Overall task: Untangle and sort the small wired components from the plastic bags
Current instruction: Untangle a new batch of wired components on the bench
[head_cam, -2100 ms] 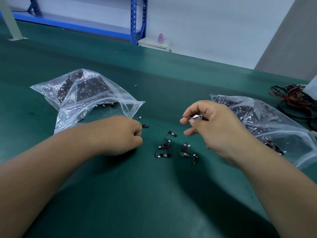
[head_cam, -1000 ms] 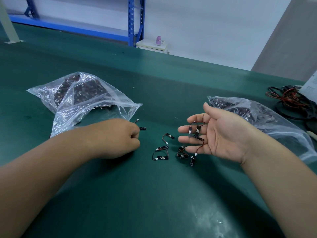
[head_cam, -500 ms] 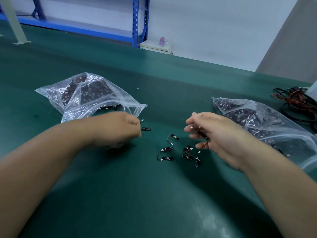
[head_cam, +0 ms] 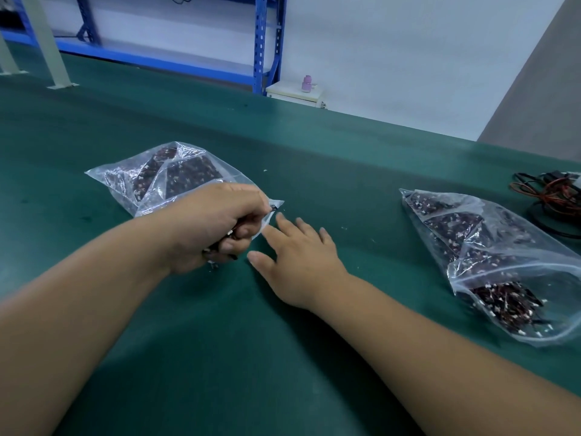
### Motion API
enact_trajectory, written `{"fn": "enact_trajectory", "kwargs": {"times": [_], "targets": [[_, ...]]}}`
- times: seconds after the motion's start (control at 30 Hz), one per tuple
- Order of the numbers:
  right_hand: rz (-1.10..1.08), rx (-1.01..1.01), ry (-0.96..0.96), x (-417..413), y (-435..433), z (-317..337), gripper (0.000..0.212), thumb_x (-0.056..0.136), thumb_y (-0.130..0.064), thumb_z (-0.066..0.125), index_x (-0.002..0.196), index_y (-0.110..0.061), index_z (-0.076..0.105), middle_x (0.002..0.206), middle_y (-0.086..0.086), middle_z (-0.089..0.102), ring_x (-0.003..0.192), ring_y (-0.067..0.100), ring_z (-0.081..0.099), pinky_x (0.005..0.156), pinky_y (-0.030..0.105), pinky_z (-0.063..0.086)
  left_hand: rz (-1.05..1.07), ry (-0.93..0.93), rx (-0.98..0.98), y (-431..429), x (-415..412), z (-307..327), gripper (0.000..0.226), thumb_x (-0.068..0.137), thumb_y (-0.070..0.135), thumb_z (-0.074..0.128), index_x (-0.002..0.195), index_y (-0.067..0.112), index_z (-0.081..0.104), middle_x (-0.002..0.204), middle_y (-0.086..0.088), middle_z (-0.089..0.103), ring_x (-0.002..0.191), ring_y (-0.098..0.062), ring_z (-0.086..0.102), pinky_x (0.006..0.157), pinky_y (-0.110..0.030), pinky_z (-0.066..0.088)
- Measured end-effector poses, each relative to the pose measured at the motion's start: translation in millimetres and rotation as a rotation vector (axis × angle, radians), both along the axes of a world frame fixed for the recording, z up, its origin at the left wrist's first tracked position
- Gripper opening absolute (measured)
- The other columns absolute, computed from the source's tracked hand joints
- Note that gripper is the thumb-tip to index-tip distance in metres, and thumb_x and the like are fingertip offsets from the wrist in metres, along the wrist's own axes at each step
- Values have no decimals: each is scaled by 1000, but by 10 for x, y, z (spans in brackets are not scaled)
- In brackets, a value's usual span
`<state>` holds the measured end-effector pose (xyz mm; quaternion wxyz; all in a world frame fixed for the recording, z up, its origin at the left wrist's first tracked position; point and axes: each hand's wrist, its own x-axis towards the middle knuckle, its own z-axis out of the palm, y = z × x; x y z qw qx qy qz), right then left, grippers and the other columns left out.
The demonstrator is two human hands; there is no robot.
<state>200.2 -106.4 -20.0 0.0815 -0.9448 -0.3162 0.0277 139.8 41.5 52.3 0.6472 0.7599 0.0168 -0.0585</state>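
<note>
My left hand (head_cam: 217, 225) is closed in a fist at the mouth of the left plastic bag (head_cam: 163, 174). Small dark wired components (head_cam: 224, 243) stick out between its fingers. My right hand (head_cam: 298, 256) lies palm down on the green mat just right of the fist, fingers spread, with nothing seen in it. The loose components that lay there are hidden. One small black component (head_cam: 274, 208) shows at the bag's corner. The right plastic bag (head_cam: 490, 247), full of wired components, lies farther right.
A tangle of red and black cables (head_cam: 553, 199) lies at the mat's far right edge. Blue shelving (head_cam: 267, 42) and a small white stand with a pink bottle (head_cam: 306, 83) are behind the table.
My right hand has moved left and turned palm down beside the left fist, covering the loose components. The left fist has shifted up against the bag's mouth.
</note>
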Motion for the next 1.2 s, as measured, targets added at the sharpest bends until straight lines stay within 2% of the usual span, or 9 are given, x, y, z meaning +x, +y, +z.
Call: {"fn": "enact_trajectory", "kwargs": {"times": [0.17,0.27,0.33,0.43,0.53,0.67,0.87,1.0,1.2], "targets": [[67,17,-48,-35,-62,74,33,104,-42,32,118,-24,55,139,-8,48,147,21,28,118,58,18,2,8,42,-11,6,-32,21,91,16,47,70,17,43,54,-1,38,37,-14,26,39,-15,20],[63,14,-153,-107,-405,103,28,104,-41,35,87,-22,46,98,-10,49,121,18,50,104,46,40,-12,2,101,-41,-3,-67,16,87,22,52,77,12,47,53,-3,37,36,-15,27,41,-17,19],[23,-35,-192,-122,-682,110,33,103,-43,37,87,-19,53,99,-10,56,110,19,55,91,38,48,-37,-5,148,-66,-4,-98,20,82,27,54,75,10,46,52,-3,36,36,-15,27,41,-17,19],[-82,14,-224,-125,-1059,97,32,99,-48,48,100,-22,67,105,-6,60,105,23,54,87,38,47,-67,3,201,-115,-6,-130,29,77,32,55,74,6,43,51,-3,37,36,-16,28,41,-18,20],[-164,83,-205,-169,-1311,94,36,93,-56,46,86,-22,54,88,-6,49,89,22,48,78,39,45,-83,17,250,-147,-7,-148,34,73,34,55,77,2,43,52,-4,39,36,-15,30,38,-18,22],[-169,-70,-269,-233,-1442,93,44,94,-60,32,71,-22,37,71,-6,42,72,22,47,61,36,37,-92,38,292,-177,-10,-174,34,76,31,57,79,0,43,54,-5,39,37,-17,30,39,-18,22],[-142,-70,-326,-436,-1559,93,46,94,-50,46,64,-17,35,61,-4,42,66,24,52,57,33,34,-85,68,364,-240,-20,-228,23,91,16,53,80,-1,43,57,-10,39,38,-17,31,41,-19,20],[15,134,-684,-585,-1773,144,38,87,-34,52,54,-19,41,51,1,44,46,28,49,44,30,37,-112,76,397,-293,-27,-273,22,93,14,54,81,-2,45,53,-7,39,39,-16,31,42,-21,21],[59,103,-1151,-163,-2382,461,40,97,-30,59,60,-15,51,63,6,53,59,31,53,55,39,43,-126,87,406,-288,-16,-280,23,94,15,55,78,1,45,53,-6,39,41,-17,30,42,-20,22]]}}
